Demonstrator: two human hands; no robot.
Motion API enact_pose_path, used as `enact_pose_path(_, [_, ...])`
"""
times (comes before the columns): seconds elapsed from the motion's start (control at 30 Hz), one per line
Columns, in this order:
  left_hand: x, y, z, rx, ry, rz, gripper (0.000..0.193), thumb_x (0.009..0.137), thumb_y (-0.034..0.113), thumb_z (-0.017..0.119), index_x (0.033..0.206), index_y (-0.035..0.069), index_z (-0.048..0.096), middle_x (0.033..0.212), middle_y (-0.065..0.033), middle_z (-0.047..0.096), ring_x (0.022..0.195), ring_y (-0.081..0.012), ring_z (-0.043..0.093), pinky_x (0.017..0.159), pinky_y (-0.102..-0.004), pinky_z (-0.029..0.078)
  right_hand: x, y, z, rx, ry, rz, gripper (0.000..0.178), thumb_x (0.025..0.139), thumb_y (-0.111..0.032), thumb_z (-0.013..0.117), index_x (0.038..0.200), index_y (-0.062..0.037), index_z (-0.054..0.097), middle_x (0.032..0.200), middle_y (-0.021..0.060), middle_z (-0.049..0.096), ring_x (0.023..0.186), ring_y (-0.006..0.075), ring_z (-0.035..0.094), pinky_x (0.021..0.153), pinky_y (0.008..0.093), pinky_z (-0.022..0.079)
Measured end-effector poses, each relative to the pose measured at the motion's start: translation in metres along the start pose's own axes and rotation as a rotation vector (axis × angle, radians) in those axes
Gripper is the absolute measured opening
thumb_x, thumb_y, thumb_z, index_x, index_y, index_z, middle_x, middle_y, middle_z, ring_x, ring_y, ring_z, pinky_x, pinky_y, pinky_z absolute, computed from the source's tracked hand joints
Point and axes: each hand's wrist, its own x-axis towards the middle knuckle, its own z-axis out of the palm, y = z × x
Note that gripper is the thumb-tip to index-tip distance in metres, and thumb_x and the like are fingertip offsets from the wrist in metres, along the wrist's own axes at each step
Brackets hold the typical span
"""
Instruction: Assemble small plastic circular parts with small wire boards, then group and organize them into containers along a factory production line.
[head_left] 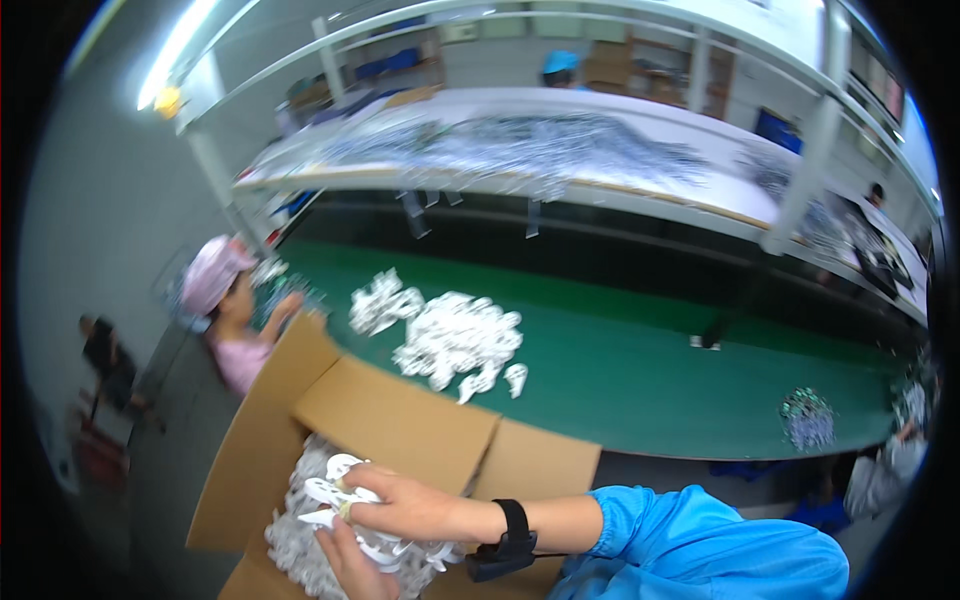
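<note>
An open cardboard box (395, 410) stands at the near edge of the green table, full of small white plastic pieces (290, 545). Over it, my right hand (415, 508) reaches in from the right, its fingers closed around a few curved white plastic pieces (335, 490). My left hand (352, 562) comes up from below, just under the right one, fingertips at a pointed white piece (316, 519) that it appears to pinch. The fingers partly cover the pieces, so their exact shape is unclear. A blue sleeve and a black wristband are on my right arm.
On the green table (620, 360) beyond the box lies a heap of white plastic pieces (460, 335). A co-worker in a pink cap (218, 272) sits at the left, hands on the table. A small pile of greenish-grey parts (807, 420) lies far right. A raised shelf (640, 190) holds clear strips.
</note>
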Motion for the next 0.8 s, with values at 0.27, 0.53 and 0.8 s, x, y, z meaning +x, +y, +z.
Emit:
enact_pose_path(0.27, [-0.069,-0.071,0.242,0.106,-0.530,-0.030,0.050,0.097,0.028,0.052,0.134,-0.003,0.041,0.126,-0.0163,0.052,0.109,-0.0240,0.054,0.091,-0.0333,0.046,-0.171,0.009,-0.225,-0.068,0.509,0.110,0.047,0.091,-0.028,0.053,0.128,-0.0004,0.048,0.133,0.0163,0.047,0.125,0.0303,0.044,0.104,0.0333,0.036])
enact_pose_path(0.53, [-0.181,-0.331,0.484,0.404,-1.108,0.211,0.036,0.097,0.017,0.049,0.128,-0.001,0.039,0.121,-0.0146,0.048,0.110,-0.0210,0.050,0.095,-0.0333,0.041,-0.428,0.172,-0.406,0.264,1.014,0.227,0.046,0.091,-0.023,0.060,0.129,-0.0011,0.048,0.138,0.0118,0.044,0.127,0.0216,0.043,0.106,0.0317,0.035])
enact_pose_path(0.8, [-0.272,-0.460,0.577,0.428,-1.398,0.424,0.036,0.091,0.020,0.058,0.123,0.004,0.051,0.130,-0.0248,0.042,0.122,-0.0406,0.040,0.103,-0.0465,0.034,-0.588,0.288,-0.465,-0.071,1.245,0.183,0.049,0.087,-0.015,0.060,0.133,-0.0013,0.046,0.140,0.0149,0.044,0.132,0.0275,0.040,0.110,0.0343,0.030])
